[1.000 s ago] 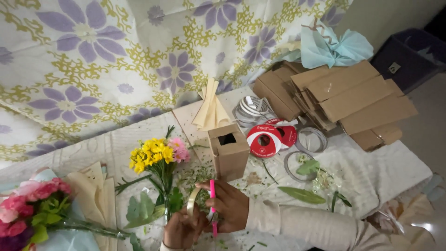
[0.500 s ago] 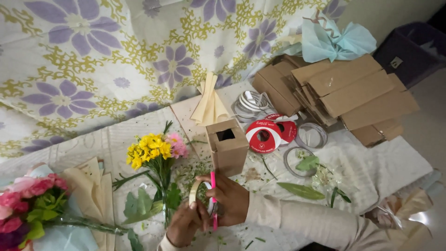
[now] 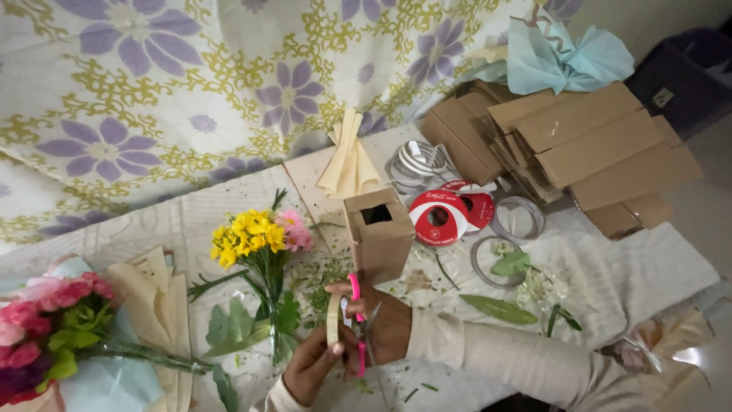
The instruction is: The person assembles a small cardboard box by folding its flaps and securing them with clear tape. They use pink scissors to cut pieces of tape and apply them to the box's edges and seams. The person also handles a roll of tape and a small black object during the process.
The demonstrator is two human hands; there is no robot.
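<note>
My right hand (image 3: 390, 329), on a beige-sleeved arm reaching in from the right, grips pink-handled scissors (image 3: 357, 317) with the blades pointing down. Just left of it, my left hand (image 3: 311, 368) pinches a cream roll of tape (image 3: 333, 320) held on edge, close to the scissor blades. Both hands hover over the white cloth near the bottom edge. A small bunch of yellow and pink flowers (image 3: 255, 233) lies to their left, its stems (image 3: 273, 305) running down beside my left hand. An open brown cardboard box (image 3: 379, 235) stands right above the hands.
A pink-flower bouquet in pale blue paper (image 3: 53, 336) lies at the far left, with cream paper sheets (image 3: 156, 297) beside it. Red ribbon spools (image 3: 446, 217), clear tape rings (image 3: 518, 221), flat brown boxes (image 3: 579, 145), loose leaves (image 3: 499, 309) and a floral cloth (image 3: 152, 99) are behind.
My hands have stayed together with the scissors and tape, drifting slightly right. The view has shifted a little; the flowers and box have not moved.
</note>
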